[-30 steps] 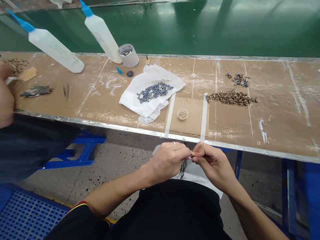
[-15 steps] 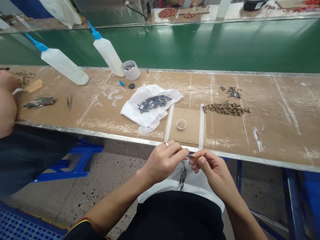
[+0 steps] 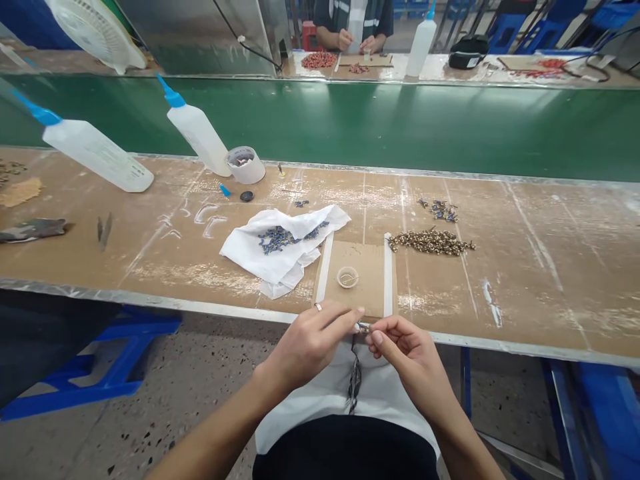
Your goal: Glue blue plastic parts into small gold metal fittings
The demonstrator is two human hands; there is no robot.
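My left hand (image 3: 313,339), a ring on one finger, pinches a tiny blue-and-metal piece (image 3: 364,327) just off the table's front edge. The fingertips of my right hand (image 3: 406,348) close on the same piece from the other side. Ahead of them, a small clear cup (image 3: 347,277) with a thin stick in it stands on a cardboard pad (image 3: 367,293). To the left, small blue parts (image 3: 274,240) lie on a white cloth (image 3: 245,250), partly covered by its fold. A heap of brass-coloured parts (image 3: 433,243) lies to the right, with several blue-and-brass pieces (image 3: 443,211) behind it.
Two white bottles (image 3: 100,153) (image 3: 200,137) with blue nozzles and a tape roll (image 3: 246,165) stand at back left. Tweezers (image 3: 105,231) lie at left. Several blue bits (image 3: 301,203) lie behind the cloth. Beyond the green belt (image 3: 350,127), a person (image 3: 354,27) sits working.
My view has tilted upward and shifted right. The cloth's back edge has flopped forward over some blue parts, and several bits now show behind it. Both hands stay together at the small piece.
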